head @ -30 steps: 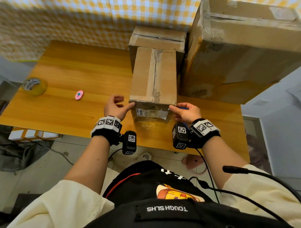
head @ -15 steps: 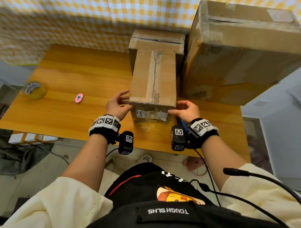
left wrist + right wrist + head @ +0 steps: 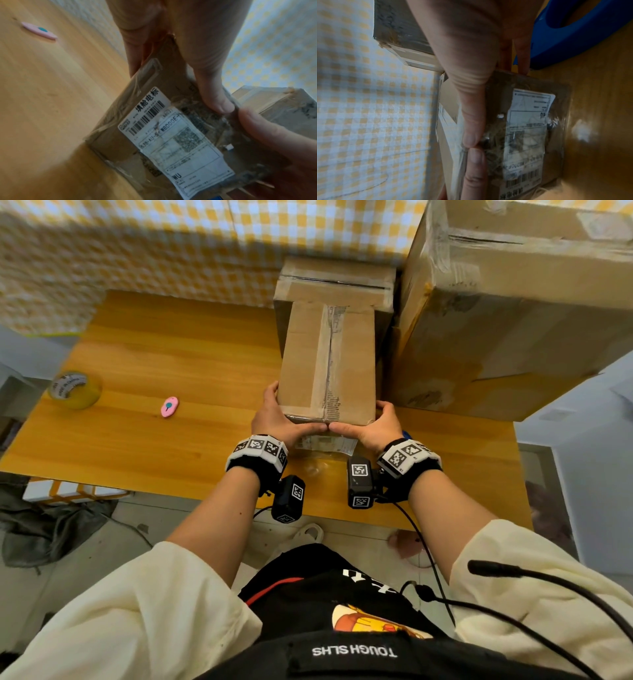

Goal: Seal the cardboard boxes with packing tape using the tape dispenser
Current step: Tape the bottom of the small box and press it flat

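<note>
Head view: left hand [image 3: 274, 419] and right hand [image 3: 376, 426] grip narrow box [image 3: 329, 364]

Cream sleeves [image 3: 144, 607], blk tee w/ graphic, blk wristbands [image 3: 257, 460] w/ b&w marker tags, cabled cams.

Small box [image 3: 327, 361]: brown cardboard, long and narrow, on the table before you; taped seam down the top, white label on the near end.
Middle box [image 3: 334, 285]: behind it, touching.
Big box [image 3: 513, 302]: on your right, old tape at its edges.
Dispenser [image 3: 573, 31]: blue, just right of the small box.
Tape roll [image 3: 73, 390]: yellowish, far left, lying flat.
</note>
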